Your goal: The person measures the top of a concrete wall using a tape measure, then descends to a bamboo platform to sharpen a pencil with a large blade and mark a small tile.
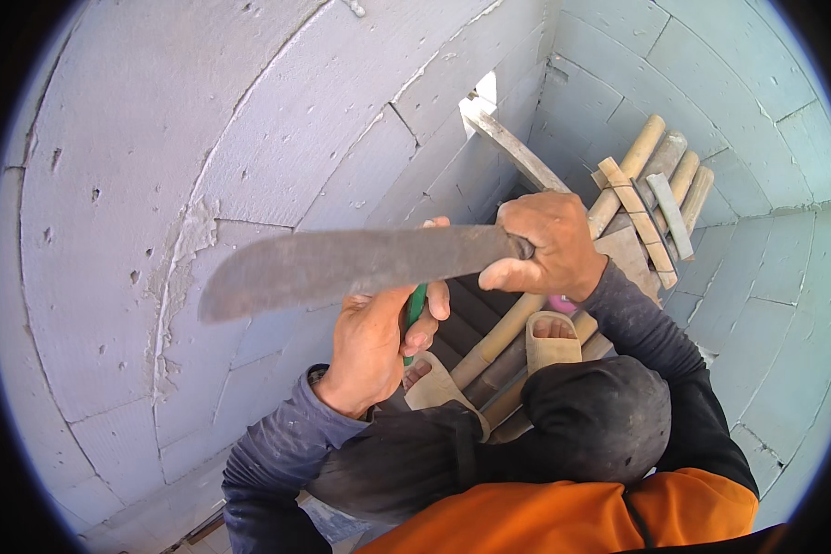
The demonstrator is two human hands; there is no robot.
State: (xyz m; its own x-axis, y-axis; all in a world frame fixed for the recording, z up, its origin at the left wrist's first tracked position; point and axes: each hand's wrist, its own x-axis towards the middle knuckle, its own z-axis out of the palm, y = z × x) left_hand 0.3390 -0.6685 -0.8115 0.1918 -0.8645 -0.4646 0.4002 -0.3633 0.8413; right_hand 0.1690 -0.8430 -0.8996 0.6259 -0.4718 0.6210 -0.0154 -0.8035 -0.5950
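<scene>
A long, worn machete (342, 268) lies nearly level across the middle of the view, its broad rounded tip toward the left wall. My right hand (549, 240) is closed around its handle at the right end. Below and partly behind the blade, my left hand (369, 342) is closed on a narrow green object (415, 309). Only a short stretch of that object shows between thumb and fingers, so I cannot tell its kind. The blade hides some of the left fingers.
Bamboo poles (480, 355) form a platform under my sandalled feet (552, 342). More bamboo ends (644, 143) and short wooden pieces (637, 217) lie at the far right. A plank (517, 152) slants from a wall opening. Grey block walls (129, 231) rise close on both sides.
</scene>
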